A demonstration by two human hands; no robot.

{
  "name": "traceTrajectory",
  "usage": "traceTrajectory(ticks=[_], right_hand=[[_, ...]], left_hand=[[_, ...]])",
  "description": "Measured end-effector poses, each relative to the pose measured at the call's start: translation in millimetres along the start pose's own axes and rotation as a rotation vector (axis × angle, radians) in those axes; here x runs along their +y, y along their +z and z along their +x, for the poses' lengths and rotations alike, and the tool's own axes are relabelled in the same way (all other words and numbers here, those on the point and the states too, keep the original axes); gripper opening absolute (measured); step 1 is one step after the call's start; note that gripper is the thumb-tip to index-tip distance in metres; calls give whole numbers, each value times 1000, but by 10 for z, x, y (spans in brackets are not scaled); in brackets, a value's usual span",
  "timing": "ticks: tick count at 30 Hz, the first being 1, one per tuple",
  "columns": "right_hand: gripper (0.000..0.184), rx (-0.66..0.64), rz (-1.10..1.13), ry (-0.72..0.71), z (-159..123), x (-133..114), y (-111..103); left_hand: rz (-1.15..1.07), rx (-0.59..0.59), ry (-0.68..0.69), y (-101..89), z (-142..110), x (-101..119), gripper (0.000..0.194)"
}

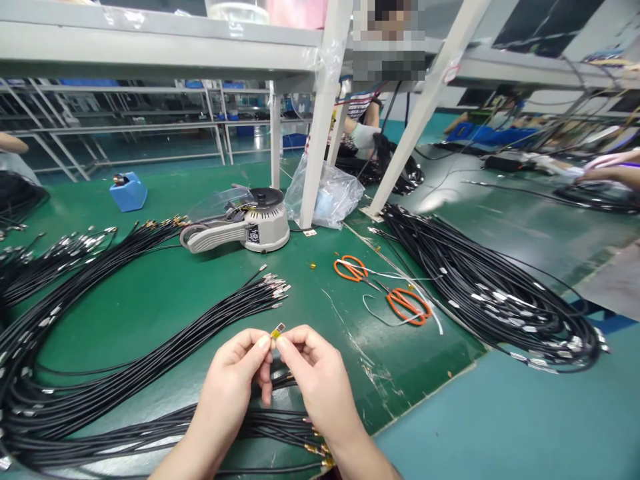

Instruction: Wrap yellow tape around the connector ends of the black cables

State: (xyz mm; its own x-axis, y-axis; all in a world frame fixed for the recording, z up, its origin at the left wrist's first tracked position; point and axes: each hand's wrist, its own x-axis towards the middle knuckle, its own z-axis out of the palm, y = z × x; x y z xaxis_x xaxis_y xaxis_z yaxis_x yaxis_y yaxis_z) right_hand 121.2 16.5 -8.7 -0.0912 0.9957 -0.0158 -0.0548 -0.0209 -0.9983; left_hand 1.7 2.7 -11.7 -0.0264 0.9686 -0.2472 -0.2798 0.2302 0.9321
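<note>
My left hand [235, 380] and my right hand [315, 373] meet over the green mat, fingertips pinched together on a small metal cable connector wrapped in yellow tape [278, 330]. The black cable it belongs to runs down between my hands. Under my wrists lies a bundle of black cables with gold connector ends [315, 450]. A second bundle with silver ends [273, 290] fans out just beyond my hands.
A grey tape dispenser [250, 227] stands behind, beside a plastic bag [333, 193]. Two orange-handled scissors [383, 287] lie to the right, near a large coil of black cables [500, 293]. More cable bundles [55, 253] lie left. A blue box [129, 191] sits far left. Other people's hands [610, 170] work at the right.
</note>
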Motion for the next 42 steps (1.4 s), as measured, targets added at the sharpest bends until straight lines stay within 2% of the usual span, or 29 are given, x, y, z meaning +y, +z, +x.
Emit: traceTrajectory(ticks=[6,19,26,30,33,34,36,39,42], right_hand=[[16,-4,-8,-16,0,-15,-9],[15,-129,117,-5,4,-30,-95],[14,-214,226,33,12,3,-159],[13,-326,208,-83,38,44,-192],[15,-336,176,-186,58,77,-218],[14,-323,153,-200,67,78,-236],[11,-291,83,-196,88,61,-293],[17,-269,6,-145,115,1,-410],[15,-248,-38,-116,115,-49,-493]], left_hand=[[-7,-6,15,-2,-13,10,29],[-129,-330,-105,-129,55,108,27],[-130,-460,-237,-137,31,182,30],[-142,-553,-323,-158,11,189,29],[-157,-620,-373,-169,19,172,30],[-145,-608,-360,-161,22,169,31],[-52,-508,-267,-124,21,168,31],[223,-287,-74,-42,-9,166,30],[446,-179,35,21,-55,138,28]])
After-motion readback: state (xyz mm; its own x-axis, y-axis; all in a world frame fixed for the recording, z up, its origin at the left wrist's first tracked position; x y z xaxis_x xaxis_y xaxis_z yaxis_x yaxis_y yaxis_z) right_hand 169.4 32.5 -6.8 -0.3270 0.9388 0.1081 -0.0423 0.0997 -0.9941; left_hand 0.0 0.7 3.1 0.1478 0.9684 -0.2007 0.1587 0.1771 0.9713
